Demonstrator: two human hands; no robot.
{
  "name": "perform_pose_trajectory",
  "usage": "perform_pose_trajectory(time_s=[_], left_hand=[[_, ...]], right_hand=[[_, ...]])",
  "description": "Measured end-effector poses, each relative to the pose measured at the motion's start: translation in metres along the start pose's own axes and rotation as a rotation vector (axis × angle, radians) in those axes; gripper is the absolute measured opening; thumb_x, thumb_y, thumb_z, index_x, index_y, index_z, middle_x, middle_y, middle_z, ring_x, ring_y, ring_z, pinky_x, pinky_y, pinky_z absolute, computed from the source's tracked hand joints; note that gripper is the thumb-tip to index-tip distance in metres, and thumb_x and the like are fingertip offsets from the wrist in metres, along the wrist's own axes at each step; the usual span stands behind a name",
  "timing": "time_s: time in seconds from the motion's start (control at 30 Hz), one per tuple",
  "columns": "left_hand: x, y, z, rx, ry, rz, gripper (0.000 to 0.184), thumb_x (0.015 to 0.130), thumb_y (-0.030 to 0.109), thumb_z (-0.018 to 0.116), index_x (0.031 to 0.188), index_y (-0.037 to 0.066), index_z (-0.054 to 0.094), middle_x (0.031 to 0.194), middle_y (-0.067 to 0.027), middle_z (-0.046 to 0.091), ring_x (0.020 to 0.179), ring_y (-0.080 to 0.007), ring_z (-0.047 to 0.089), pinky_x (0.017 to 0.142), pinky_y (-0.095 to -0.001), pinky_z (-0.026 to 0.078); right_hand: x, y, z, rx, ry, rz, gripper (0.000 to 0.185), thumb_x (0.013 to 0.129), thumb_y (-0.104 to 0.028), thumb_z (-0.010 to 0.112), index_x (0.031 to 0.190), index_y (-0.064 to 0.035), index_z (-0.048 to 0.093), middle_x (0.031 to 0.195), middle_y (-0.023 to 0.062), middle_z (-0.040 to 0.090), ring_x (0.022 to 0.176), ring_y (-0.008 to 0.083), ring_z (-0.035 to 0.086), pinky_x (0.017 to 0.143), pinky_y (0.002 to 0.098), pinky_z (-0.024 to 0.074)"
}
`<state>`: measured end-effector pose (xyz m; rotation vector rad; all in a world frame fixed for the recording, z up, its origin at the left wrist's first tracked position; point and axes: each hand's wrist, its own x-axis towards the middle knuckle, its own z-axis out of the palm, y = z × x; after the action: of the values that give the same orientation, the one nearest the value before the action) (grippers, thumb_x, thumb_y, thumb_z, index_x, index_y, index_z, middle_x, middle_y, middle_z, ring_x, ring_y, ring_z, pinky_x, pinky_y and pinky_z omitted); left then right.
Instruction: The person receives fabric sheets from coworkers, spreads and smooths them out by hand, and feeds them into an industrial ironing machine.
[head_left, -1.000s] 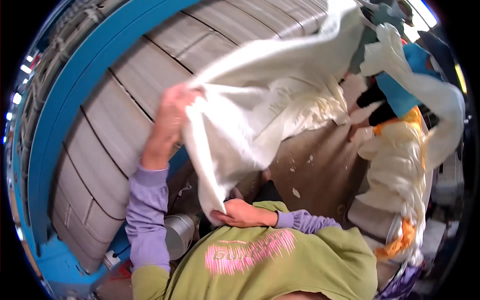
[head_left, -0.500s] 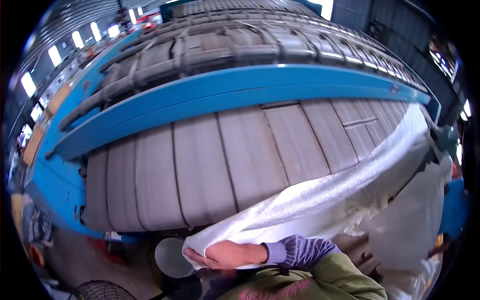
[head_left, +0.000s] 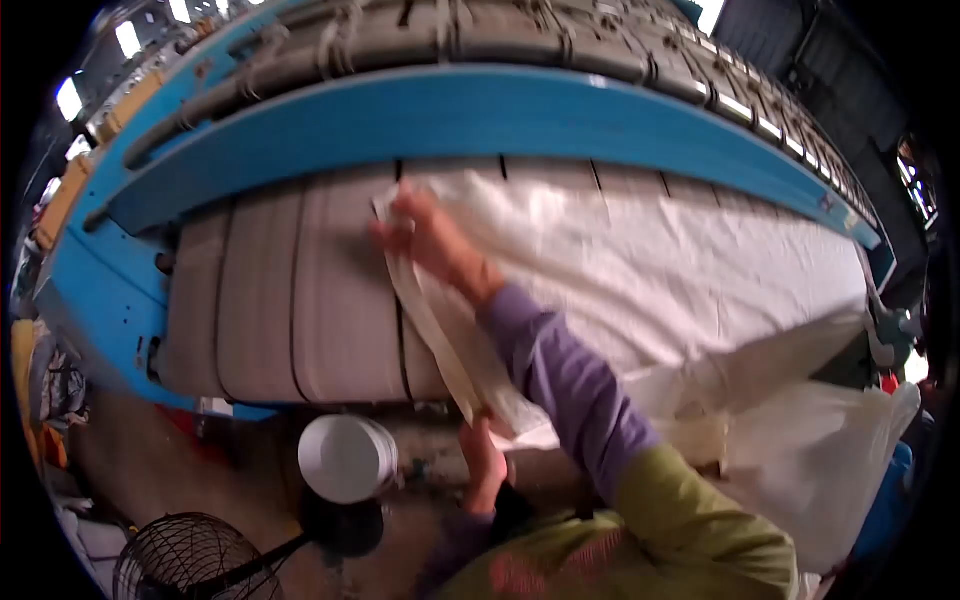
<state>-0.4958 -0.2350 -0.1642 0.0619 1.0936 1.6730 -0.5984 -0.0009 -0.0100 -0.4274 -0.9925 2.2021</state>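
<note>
A wide white cloth (head_left: 640, 270) lies wrinkled over the grey slatted belt, its near side hanging over the front edge. At its upper left corner is my right hand (head_left: 430, 240), blurred by motion, with fingers bent around the cloth's edge. My left hand (head_left: 483, 465) is lower down, below the front of the belt, closed on the lower left corner of the same cloth. Between both hands the cloth's left edge runs slanting down. Bare belt (head_left: 265, 300) shows to the left of this edge.
A blue machine beam (head_left: 480, 115) crosses behind the belt, with rollers and straps above it. A white bucket (head_left: 345, 460) stands below the belt's front, left of my left hand. A black wire fan guard (head_left: 195, 565) is at lower left. Translucent white sheeting (head_left: 810, 460) hangs at right.
The view has swung leftward and onto the belt since the first frame. The cloth, earlier gathered along the belt's front, is now spread over it. My right hand has moved up and away across the belt.
</note>
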Motion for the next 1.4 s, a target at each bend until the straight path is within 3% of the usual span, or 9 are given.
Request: perform_pose_trajectory(time_s=[0.07, 0.3, 0.7, 0.8, 0.93, 1.07, 1.23, 1.3, 1.4], left_hand=[[-0.013, 0.013, 0.028, -0.154, 0.071, 0.092, 0.027, 0.088, 0.024, 0.053, 0.1, 0.0, 0.055, 0.094, -0.0042, 0.058, 0.079, -0.0115, 0.055, 0.067, -0.0253, 0.044], [-0.015, 0.005, 0.032, 0.059, 0.018, 0.382, 0.035, 0.084, 0.016, 0.061, 0.112, -0.004, 0.05, 0.105, -0.0078, 0.056, 0.089, -0.0145, 0.055, 0.077, -0.0271, 0.045], [0.073, -0.087, 0.026, 1.097, 0.195, -0.265, 0.051, 0.084, 0.027, 0.057, 0.122, -0.005, 0.044, 0.122, -0.0115, 0.048, 0.108, -0.0205, 0.045, 0.096, -0.0321, 0.033], [0.036, -0.032, 0.0, 0.44, -0.037, 0.165, 0.039, 0.082, 0.022, 0.059, 0.109, -0.005, 0.054, 0.111, -0.0137, 0.054, 0.103, -0.0234, 0.052, 0.088, -0.038, 0.043], [0.003, -0.017, 0.013, 0.4, 0.036, 0.367, 0.045, 0.083, 0.021, 0.061, 0.115, -0.009, 0.049, 0.116, -0.0207, 0.051, 0.102, -0.0268, 0.053, 0.089, -0.0376, 0.043], [0.013, -0.12, 0.048, 0.967, -0.307, 0.337, 0.039, 0.083, 0.019, 0.061, 0.113, -0.006, 0.052, 0.115, -0.0123, 0.054, 0.103, -0.0207, 0.052, 0.09, -0.0321, 0.04], [-0.005, -0.056, 0.003, 0.296, -0.069, 0.234, 0.049, 0.089, 0.026, 0.049, 0.123, -0.009, 0.042, 0.12, -0.0247, 0.048, 0.101, -0.0352, 0.053, 0.093, -0.0443, 0.04], [-0.029, -0.037, 0.014, 0.856, 0.169, 0.64, 0.061, 0.088, 0.035, 0.05, 0.117, -0.018, 0.041, 0.116, -0.0254, 0.049, 0.097, -0.0347, 0.055, 0.086, -0.048, 0.046], [-0.002, -0.073, 0.018, 0.76, 0.076, 0.047, 0.057, 0.085, 0.028, 0.057, 0.122, -0.012, 0.04, 0.119, -0.0202, 0.049, 0.102, -0.0314, 0.053, 0.088, -0.0448, 0.044]], right_hand=[[-0.033, -0.024, -0.01, -0.173, -0.086, -0.12, 0.092, 0.081, -0.054, 0.054, 0.138, -0.0003, 0.005, 0.144, 0.0167, 0.013, 0.119, 0.0318, 0.039, 0.095, 0.0391, 0.0369], [-0.209, 0.001, -0.057, -2.037, 0.174, -0.424, 0.074, 0.082, -0.056, 0.044, 0.138, -0.01, 0.029, 0.142, 0.0172, 0.023, 0.135, 0.0304, 0.012, 0.107, 0.0488, 0.0024], [-0.073, -0.035, -0.096, -1.705, 0.453, -0.805, 0.071, 0.084, -0.059, 0.032, 0.133, -0.0077, 0.036, 0.138, 0.018, 0.031, 0.13, 0.0323, 0.025, 0.105, 0.0502, 0.0146], [-0.227, -0.062, -0.104, -1.524, 0.332, -0.941, 0.047, 0.084, -0.039, 0.049, 0.12, -0.0081, 0.047, 0.13, 0.0174, 0.039, 0.128, 0.0327, 0.028, 0.103, 0.05, 0.022], [-0.402, -0.018, -0.202, -1.424, 0.488, -0.578, 0.027, 0.078, -0.01, 0.06, 0.105, -0.0099, 0.055, 0.122, 0.0114, 0.047, 0.121, 0.0291, 0.039, 0.099, 0.043, 0.0321], [-0.552, 0.047, -0.272, -1.178, 0.707, 0.073, 0.022, 0.083, -0.02, 0.054, 0.099, -0.0055, 0.055, 0.103, 0.0157, 0.056, 0.097, 0.0323, 0.053, 0.082, 0.0377, 0.0445], [-0.669, 0.034, -0.309, -1.27, 0.659, 0.471, 0.025, 0.083, -0.028, 0.051, 0.094, -0.0075, 0.058, 0.087, 0.0152, 0.062, 0.081, 0.0339, 0.06, 0.07, 0.0429, 0.0475], [-0.691, 0.019, -0.325, -1.323, 0.72, 0.537, 0.024, 0.084, -0.028, 0.05, 0.094, -0.0067, 0.056, 0.086, 0.0151, 0.062, 0.08, 0.0344, 0.059, 0.069, 0.0435, 0.0473], [-0.706, 0.018, -0.354, -1.408, 0.802, 0.523, 0.023, 0.082, -0.027, 0.051, 0.091, -0.0067, 0.056, 0.087, 0.014, 0.062, 0.079, 0.0339, 0.059, 0.068, 0.0438, 0.0474]])
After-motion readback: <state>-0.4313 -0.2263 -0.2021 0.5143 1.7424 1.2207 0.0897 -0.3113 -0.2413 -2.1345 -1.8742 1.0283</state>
